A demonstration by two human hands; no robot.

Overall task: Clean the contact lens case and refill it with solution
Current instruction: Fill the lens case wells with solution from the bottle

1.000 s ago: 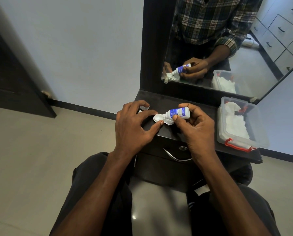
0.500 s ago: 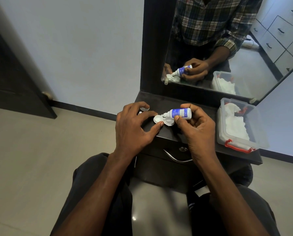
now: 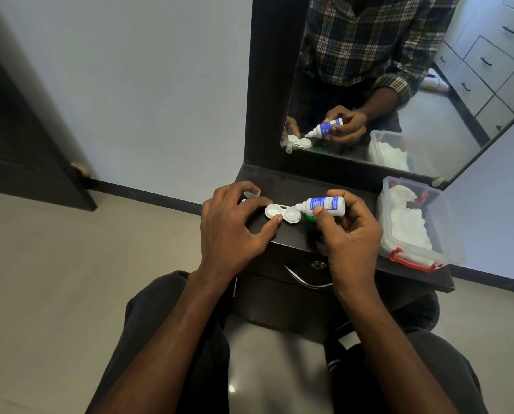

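Observation:
A white contact lens case (image 3: 281, 213) with two open wells lies on the dark dresser top (image 3: 294, 237). My left hand (image 3: 231, 222) pinches its left well between thumb and forefinger. My right hand (image 3: 346, 231) holds a small white solution bottle with a blue label (image 3: 322, 205), tipped sideways, its nozzle over the right well. A green cap (image 3: 309, 218) peeks out behind the case. Two white lids (image 3: 251, 194) lie partly hidden behind my left fingers.
A clear plastic box with red clips (image 3: 418, 225) holds white tissue at the right of the dresser top. A mirror (image 3: 384, 85) stands at the back. A drawer with a metal handle (image 3: 306, 280) faces my knees.
The bottle has shifted slightly right, so both wells of the case now show. My left hand keeps its grip on the case.

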